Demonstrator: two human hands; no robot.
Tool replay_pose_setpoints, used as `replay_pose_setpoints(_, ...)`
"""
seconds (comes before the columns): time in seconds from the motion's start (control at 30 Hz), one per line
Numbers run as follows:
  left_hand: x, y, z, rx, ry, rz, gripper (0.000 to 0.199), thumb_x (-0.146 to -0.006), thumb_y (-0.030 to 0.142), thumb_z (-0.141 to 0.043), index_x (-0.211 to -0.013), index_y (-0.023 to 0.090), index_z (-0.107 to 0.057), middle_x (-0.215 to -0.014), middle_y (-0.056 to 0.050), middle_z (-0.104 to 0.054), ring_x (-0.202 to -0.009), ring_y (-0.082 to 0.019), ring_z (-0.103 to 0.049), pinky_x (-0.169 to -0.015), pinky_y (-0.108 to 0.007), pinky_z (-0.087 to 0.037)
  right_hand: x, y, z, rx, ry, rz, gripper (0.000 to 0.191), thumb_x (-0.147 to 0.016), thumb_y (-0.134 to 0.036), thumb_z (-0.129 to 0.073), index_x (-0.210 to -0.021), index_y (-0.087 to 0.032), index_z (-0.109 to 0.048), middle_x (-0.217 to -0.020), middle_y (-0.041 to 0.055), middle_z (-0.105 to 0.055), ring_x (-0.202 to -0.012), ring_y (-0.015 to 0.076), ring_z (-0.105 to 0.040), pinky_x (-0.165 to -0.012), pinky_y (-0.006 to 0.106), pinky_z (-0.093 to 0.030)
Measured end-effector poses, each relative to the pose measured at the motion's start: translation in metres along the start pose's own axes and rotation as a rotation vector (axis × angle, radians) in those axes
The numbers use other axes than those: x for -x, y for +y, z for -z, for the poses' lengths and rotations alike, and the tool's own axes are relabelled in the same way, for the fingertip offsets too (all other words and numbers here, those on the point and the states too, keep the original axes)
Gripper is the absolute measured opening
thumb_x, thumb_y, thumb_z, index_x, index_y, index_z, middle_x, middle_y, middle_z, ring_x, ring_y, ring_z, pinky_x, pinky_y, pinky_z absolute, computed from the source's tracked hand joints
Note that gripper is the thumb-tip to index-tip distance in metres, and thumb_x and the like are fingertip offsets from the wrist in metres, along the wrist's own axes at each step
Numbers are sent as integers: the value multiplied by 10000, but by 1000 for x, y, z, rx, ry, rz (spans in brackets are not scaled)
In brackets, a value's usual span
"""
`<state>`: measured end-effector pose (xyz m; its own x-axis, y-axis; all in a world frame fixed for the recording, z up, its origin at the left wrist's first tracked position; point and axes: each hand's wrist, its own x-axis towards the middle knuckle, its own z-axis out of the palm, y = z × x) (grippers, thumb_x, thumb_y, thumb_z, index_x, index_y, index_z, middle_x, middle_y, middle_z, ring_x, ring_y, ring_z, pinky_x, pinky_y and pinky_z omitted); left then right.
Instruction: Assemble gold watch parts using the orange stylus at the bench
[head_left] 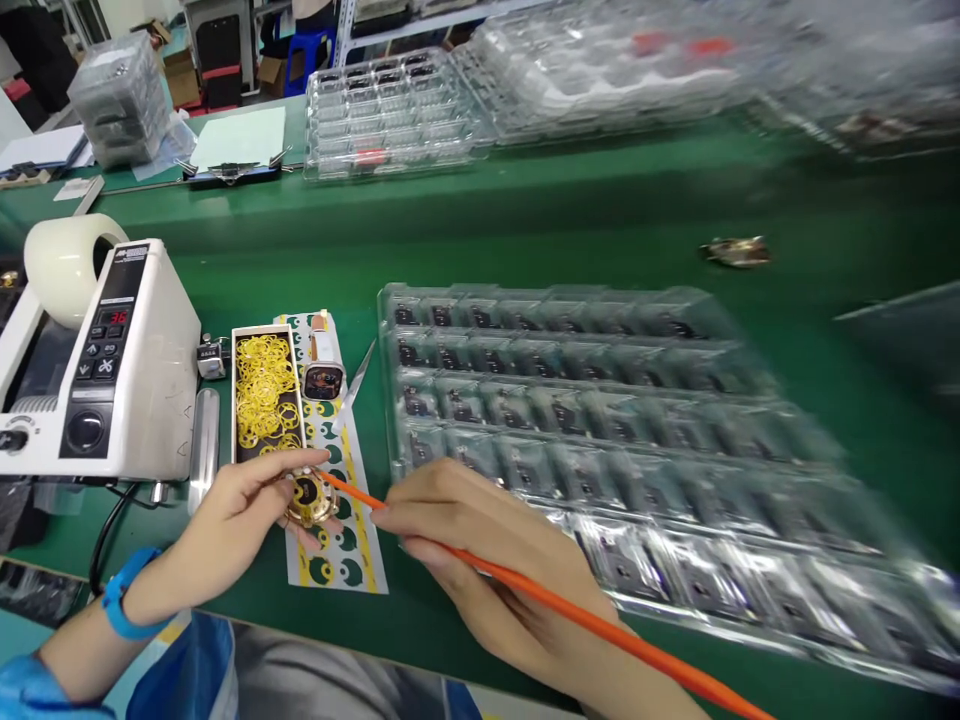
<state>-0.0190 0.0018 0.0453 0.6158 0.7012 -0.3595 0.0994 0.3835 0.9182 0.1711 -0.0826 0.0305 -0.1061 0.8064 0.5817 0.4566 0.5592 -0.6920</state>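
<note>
Within the grasping left hand (241,508), round gold part (310,498), orange stick (577,612) at its edge, pinched by right hand (491,525)

We get fairly bright, cool light, with hard white glare streaking the near row of the clear tray (388,390). Red digits glow on the white machine (161,360), which looks fairly crisp to us, while blur smears the right side, including the metal piece (737,252). Edges look stretched.

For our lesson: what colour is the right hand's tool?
The tool is orange, clearest in the head view.
</note>
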Motion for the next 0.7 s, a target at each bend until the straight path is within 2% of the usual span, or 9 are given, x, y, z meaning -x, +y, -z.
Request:
replay_pose_setpoints(0.17, 0, -1, 1, 0, -48, 18, 352, -816, 83, -539, -1030, 257, -758, -697, 47, -713, -558, -100, -699, -578, -153, -553, -3, -3, 3, -45, -9, -137, 177, -965, -144, -470, -958, -221, -629, -745, 27, -637, -643, 152, -598, -545, 269, -486)
replay_pose_setpoints(0.37, 1, 4, 2, -9, -137, 63, 342, -835, 84, -496, -986, 231, -766, -795, 11, -744, -523, -101, -682, -573, -183, -569, -6, -3, -2, -266, 69, -285, 228, -991, -310, -495, -860, -235, -665, -704, 5, -672, -625, 132, -629, -556, 244, -535)
replay_pose_setpoints(0.53, 2, 3, 6, -58, -187, 96, 312, -872, 151, -478, -1026, 202, -744, -874, -37, -754, -640, -174, -728, -593, -246, -592, -7, -4, -2, -387, 119, -403, 247, -945, -393, -573, -832, -231, -720, -666, 19, -694, -605, 152, -655, -542, 262, -565)
replay_pose_setpoints(0.7, 2, 0, 7, -29, -233, 166, 314, -850, 129, -488, -1037, 187, -733, -826, -40, -756, -623, -170, -733, -587, -215, -575, -5, 0, -7, -481, 239, -553, 240, -860, -439, -685, -777, -222, -748, -585, 12, -685, -519, 140, -660, -472, 214, -566)
